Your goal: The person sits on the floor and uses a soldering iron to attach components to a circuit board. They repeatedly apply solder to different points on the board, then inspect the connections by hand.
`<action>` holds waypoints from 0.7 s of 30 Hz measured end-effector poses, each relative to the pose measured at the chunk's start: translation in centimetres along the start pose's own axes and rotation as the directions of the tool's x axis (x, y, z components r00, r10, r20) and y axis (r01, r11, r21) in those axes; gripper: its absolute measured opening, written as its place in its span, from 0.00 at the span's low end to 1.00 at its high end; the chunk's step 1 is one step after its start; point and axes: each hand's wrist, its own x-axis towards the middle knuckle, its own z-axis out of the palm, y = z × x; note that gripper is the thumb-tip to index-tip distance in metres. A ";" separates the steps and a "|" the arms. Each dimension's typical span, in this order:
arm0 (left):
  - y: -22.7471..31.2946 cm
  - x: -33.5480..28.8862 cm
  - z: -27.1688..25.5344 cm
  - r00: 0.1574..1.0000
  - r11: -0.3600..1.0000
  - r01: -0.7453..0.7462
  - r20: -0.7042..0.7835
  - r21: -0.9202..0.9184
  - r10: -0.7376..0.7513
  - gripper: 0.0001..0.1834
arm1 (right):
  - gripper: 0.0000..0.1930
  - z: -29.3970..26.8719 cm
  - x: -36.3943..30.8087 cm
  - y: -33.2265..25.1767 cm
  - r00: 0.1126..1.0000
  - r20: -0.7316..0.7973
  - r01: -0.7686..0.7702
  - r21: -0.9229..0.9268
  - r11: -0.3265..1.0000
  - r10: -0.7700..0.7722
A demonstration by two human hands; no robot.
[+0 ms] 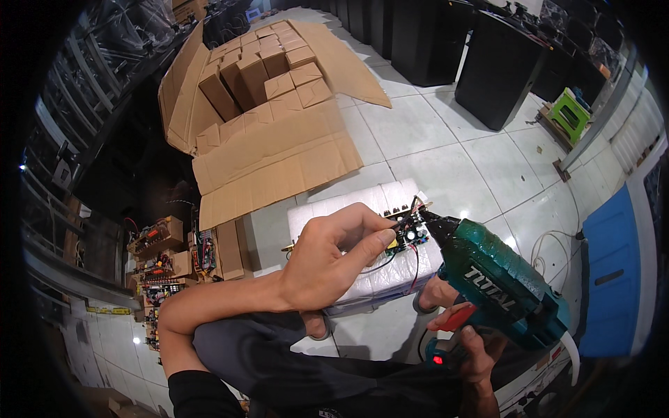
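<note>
My right hand (477, 352) is wrapped round the handle of a green glue gun (491, 268) with a red trigger (458, 318) and a lit red switch. A white glue stick (573, 359) pokes out of its rear. The gun's dark nozzle points left, close to the far right corner of a small circuit board (417, 235). Over the board, my left hand (327, 258) pinches thin dark wires between thumb and fingertips. The board lies on a white foam-wrapped block (317, 212), partly hidden behind my left hand. A red wire (417, 259) hangs from its near side.
Beyond the block stands a large open carton (272, 164) packed with small brown boxes (279, 85). At the left, circuit boards (162, 268) fill smaller boxes. Black cabinets (498, 70) line the far side; a green stool (570, 115) and blue panel (613, 272) are right.
</note>
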 end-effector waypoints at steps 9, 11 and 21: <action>-0.6 0.1 -0.1 1.000 1.000 -0.008 0.024 -0.028 0.009 0.07 | 0.20 0.1 0.2 0.3 0.998 0.021 0.057 0.024 0.998 -0.058; -0.7 0.1 -0.1 1.000 0.999 -0.009 0.021 -0.034 0.010 0.08 | 0.20 0.4 0.3 -0.1 0.999 0.001 0.037 0.020 0.999 -0.037; -0.8 0.3 -0.2 1.000 0.994 0.001 0.013 -0.107 0.000 0.11 | 0.21 0.7 0.2 -0.1 0.998 0.042 0.042 0.086 0.995 -0.046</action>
